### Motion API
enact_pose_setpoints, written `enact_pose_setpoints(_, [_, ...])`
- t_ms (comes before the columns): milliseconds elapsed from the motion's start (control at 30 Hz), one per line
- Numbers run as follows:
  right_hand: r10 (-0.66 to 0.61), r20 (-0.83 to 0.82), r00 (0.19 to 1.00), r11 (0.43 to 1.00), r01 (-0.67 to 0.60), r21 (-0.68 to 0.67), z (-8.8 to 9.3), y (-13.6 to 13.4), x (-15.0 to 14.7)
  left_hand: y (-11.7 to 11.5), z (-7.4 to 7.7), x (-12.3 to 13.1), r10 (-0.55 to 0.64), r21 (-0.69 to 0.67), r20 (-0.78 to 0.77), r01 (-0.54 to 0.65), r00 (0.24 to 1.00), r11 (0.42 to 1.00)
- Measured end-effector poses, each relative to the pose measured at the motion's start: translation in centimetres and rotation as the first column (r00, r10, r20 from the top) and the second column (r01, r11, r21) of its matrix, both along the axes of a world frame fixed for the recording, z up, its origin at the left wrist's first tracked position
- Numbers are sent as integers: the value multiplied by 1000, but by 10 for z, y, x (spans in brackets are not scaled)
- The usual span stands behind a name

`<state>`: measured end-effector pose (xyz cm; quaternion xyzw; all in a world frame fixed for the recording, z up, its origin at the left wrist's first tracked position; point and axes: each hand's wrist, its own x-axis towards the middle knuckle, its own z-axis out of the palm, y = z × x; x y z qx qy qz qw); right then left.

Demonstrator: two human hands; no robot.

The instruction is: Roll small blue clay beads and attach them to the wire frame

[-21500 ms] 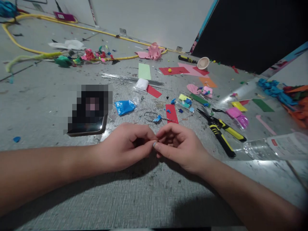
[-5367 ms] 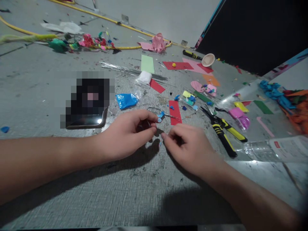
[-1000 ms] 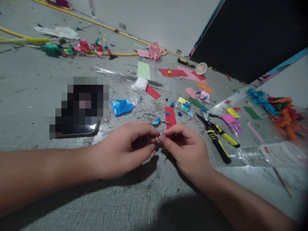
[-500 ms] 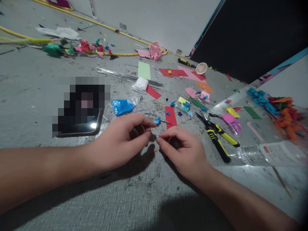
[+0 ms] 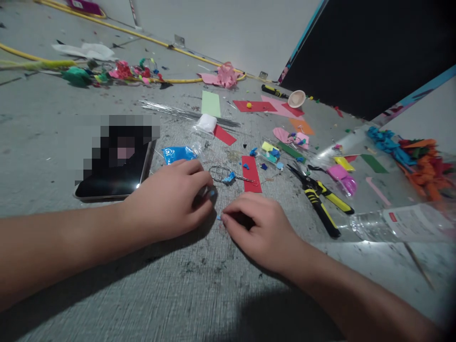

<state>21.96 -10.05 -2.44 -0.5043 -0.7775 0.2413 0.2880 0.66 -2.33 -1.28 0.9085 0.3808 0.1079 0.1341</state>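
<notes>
Your right hand pinches a tiny pale-blue scrap; left hand, I cannot tell; white bottle label is unreadable.

I can't see all of the blue packet behind the left fingers. The blue speck at the right fingers is too tiny to tell.

On the grey, speckled surface, a phone lies beside the left hand; red paper lies beyond the right hand, pliers and a bottle rightward.
</notes>
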Motion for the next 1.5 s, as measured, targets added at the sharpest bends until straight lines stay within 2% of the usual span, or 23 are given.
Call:
enact_pose_setpoints(133, [-123, -81, 989, 992, 123, -6, -1, 2, -1, -1, -5, 0, -59, -3, 42, 59, 997, 998])
enact_pose_setpoints(267, [-196, -163, 967, 981, 192, -41, -4, 3, -2, -2, -13, 0, -49, 58, 233, 37, 971, 998])
enact_pose_setpoints(367, [-251, -266, 931, 966, 223, -132, -6, 2, -3, -5, -16, 0, -120, 103, 361, 89, 925, 991])
enact_pose_setpoints(467, [-239, -333, 912, 964, 182, -192, -7, 0, -3, -9, -15, -1, -195, 140, 437, 148, 878, 979])
enact_pose_setpoints(567, [-222, -399, 890, 960, 130, -247, -8, -1, -2, -9, -14, -2, -222, 176, 482, 154, 848, 972])
enact_pose_setpoints(800, [-224, -530, 818, 943, 43, -331, -11, 3, -3, -6, -13, -2, -251, 135, 516, 211, 819, 968])
enact_pose_setpoints(1000, [-249, -470, 847, 943, 100, -318, -10, 0, -3, -2, -16, -1, -278, 121, 523, 252, 806, 960])
enact_pose_setpoints(1267, [-255, -394, 883, 948, 149, -280, -7, 0, -3, -4, -14, 0, -263, 131, 514, 228, 816, 965])
enact_pose_setpoints(1500, [-259, -407, 876, 947, 147, -287, -8, 0, -4, -4, -18, 1, -261, 149, 520, 214, 813, 965])
